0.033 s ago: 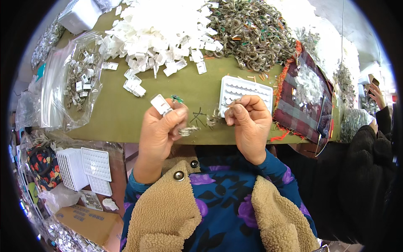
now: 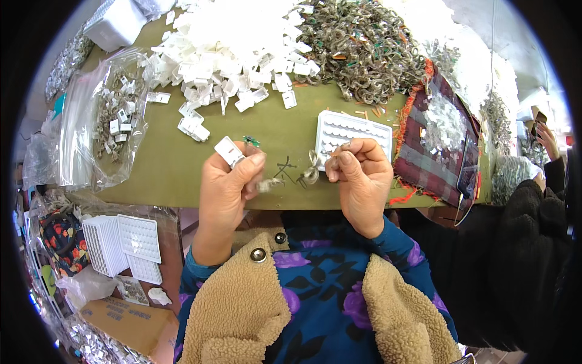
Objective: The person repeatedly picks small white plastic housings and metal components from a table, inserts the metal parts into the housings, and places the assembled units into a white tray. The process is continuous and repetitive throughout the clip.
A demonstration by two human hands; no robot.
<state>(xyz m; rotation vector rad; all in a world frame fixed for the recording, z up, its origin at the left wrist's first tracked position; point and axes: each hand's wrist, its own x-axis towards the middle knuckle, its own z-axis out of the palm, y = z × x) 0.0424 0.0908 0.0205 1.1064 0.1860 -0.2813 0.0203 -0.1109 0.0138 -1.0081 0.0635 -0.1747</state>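
Note:
My left hand [image 2: 229,189] pinches a small white plastic casing [image 2: 228,151] between thumb and fingers. Just beyond those fingertips a green part [image 2: 250,141] sticks up, and a blurred coil of thin grey wire [image 2: 270,184] hangs at the hand's right side. Level with it, my right hand [image 2: 364,176] is closed in a pinch on another small coil of grey wire [image 2: 312,170], which dangles left of the fingers. What lies deeper inside each grip is hidden. Behind the right fingers lies a white tray [image 2: 325,120] with rows of round white shapes.
Heaps of white casings [image 2: 212,60] and tangled grey wire coils [image 2: 364,51] cover the far table. A clear bag [image 2: 79,133] lies left, a plaid cloth [image 2: 418,158] with clear pieces right. Stacked trays [image 2: 106,242] and a cardboard box [image 2: 121,318] are lower left. Another person's hand [image 2: 547,142] shows far right.
My left hand and the casing have shifted very slightly left. The wire coil below my right fingers hangs a little differently; my right hand is nearly still.

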